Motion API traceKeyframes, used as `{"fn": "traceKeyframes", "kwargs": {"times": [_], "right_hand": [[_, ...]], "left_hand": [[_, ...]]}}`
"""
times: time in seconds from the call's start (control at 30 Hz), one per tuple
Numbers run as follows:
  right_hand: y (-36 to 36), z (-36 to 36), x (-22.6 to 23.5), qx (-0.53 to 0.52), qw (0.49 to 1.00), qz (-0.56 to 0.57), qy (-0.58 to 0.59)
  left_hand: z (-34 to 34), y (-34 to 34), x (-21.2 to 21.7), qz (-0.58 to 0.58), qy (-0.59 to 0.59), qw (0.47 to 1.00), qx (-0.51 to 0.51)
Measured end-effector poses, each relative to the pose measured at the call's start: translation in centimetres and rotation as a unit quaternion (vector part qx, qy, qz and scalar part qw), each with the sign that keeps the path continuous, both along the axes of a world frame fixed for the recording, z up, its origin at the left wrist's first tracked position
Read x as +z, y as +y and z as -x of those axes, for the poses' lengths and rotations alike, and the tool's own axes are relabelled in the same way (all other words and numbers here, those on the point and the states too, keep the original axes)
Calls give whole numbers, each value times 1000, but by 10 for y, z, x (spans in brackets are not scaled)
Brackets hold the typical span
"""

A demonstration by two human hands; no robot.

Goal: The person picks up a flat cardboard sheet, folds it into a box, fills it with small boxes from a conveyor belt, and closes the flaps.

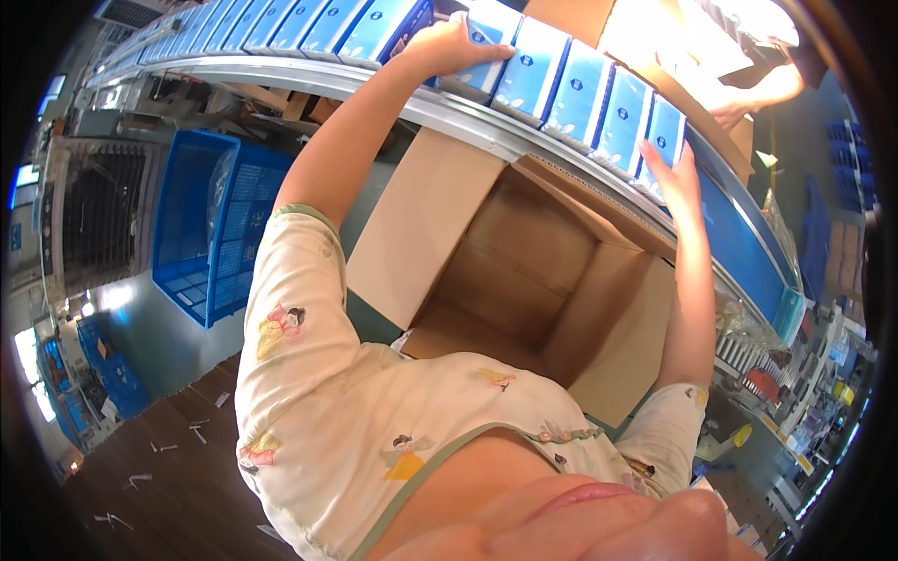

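Note:
A row of blue and white boxes (577,89) lies on a conveyor belt (748,248) with a metal rail, running across the top. My left hand (458,47) presses on the left end of a group of several boxes. My right hand (672,173) is flat against the right end box of that group. Both hands squeeze the group from its two ends. Below them stands a large open cardboard carton (440,215), with nothing visible inside.
More blue boxes (281,23) line the belt to the far left. A blue plastic crate (220,224) stands on the floor at left. Another person's hand (739,107) reaches over a brown carton (645,33) beyond the belt. Scraps of paper lie on the dark floor.

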State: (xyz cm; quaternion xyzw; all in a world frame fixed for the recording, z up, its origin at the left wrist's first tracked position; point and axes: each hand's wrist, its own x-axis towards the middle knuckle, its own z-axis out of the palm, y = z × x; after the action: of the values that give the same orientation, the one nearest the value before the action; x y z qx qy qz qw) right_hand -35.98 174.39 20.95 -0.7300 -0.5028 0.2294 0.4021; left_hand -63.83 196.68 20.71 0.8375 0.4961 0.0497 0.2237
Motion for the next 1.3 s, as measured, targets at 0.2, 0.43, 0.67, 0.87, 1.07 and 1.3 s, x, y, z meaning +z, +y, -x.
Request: {"fn": "traceKeyframes", "kwargs": {"times": [0.2,0.43,0.67,0.87,1.07,1.3], "right_hand": [[7,-4,4,-70,962,-4,263],[-84,37,80,-113,974,-174,94],[-268,95,-1,-185,936,133,269],[-263,112,-179,236,772,564,-173],[-261,132,-315,340,804,461,158],[-208,83,-188,308,861,404,-31]], "left_hand": [[-25,-36,11,54,-209,976,12],[11,-117,61,-70,-320,945,-19],[57,-271,17,303,-105,947,19],[41,-316,-168,262,324,851,-320],[1,-340,-246,370,302,803,-357],[45,-125,30,419,-280,793,-341]]}}
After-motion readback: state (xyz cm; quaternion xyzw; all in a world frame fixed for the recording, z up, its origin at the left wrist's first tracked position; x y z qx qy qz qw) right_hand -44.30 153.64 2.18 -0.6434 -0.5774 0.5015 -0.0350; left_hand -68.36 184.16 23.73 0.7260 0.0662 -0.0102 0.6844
